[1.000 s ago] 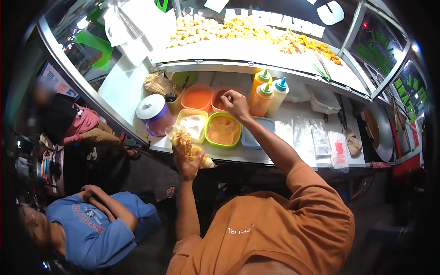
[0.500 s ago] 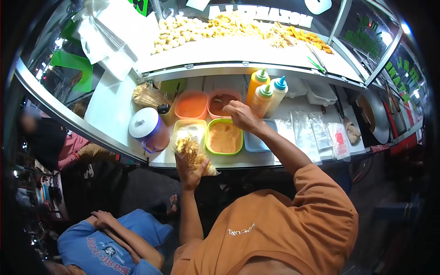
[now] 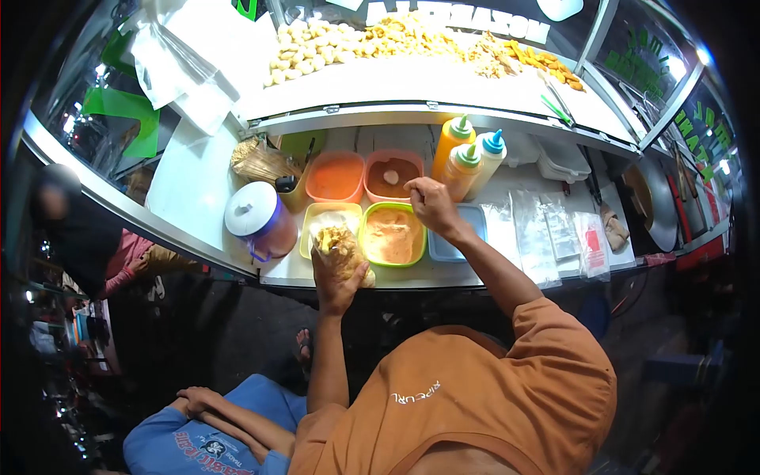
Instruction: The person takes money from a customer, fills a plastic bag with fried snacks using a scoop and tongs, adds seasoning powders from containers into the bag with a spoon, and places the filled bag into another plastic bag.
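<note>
Left of the green tub of powdery orange seasoning, the left hand grips a clear, crumpled bag of golden pieces, while the right hand, fingers narrowed, hovers at its upper-right corner.

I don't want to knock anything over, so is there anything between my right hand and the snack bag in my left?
Nothing tall that I can see. The green tub lies between your right hand and the snack bag, but it seems to sit lower. The squeeze bottles are beyond your right hand, off that path.
</note>
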A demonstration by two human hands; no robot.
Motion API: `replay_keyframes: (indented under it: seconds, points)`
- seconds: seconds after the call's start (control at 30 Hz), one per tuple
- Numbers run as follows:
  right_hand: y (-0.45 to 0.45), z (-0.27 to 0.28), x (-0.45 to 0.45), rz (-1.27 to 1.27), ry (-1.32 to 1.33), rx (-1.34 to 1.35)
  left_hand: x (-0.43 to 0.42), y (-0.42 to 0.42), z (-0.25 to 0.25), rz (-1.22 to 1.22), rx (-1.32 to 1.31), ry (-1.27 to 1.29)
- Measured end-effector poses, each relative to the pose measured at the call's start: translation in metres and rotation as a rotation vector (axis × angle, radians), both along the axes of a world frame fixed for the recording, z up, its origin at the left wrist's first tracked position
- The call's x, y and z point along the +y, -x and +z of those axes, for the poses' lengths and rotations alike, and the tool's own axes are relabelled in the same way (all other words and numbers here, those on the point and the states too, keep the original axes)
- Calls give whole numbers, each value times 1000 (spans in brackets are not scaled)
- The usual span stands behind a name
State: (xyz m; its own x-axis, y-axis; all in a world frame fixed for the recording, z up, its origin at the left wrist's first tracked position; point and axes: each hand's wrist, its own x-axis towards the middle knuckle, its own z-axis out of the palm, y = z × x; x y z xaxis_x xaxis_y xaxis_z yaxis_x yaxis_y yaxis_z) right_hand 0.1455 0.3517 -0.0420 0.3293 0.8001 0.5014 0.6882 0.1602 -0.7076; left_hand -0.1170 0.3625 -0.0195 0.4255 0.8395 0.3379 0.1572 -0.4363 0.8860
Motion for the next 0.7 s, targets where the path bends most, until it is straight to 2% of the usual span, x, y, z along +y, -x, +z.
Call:
replay_keyframes:
  seconds: [0.13,0.23,0.3,0.43,0.5,0.53,0.6,0.7]
  points:
    - [5,-13,3,-5,219,303,0,-7,2,-35,-18,57]
    - [5,-11,1,-83,99,309,1,-8,5,-13,51,-65]
    - [1,-1,-2,-124,14,253,0,-9,1,-10,-37,62]
    - [3,40,-21,-49,-49,436,-4,-13,10,14,-42,134]
    - [11,76,-41,51,-60,584,-3,-12,6,18,115,-102]
    - [15,94,-52,100,-64,658,-5,-14,11,15,99,-100]
    - [21,122,-70,211,-75,732,-8,-17,14,15,66,-88]
    - [25,146,-94,292,2,703,-10,-20,9,37,43,-78]
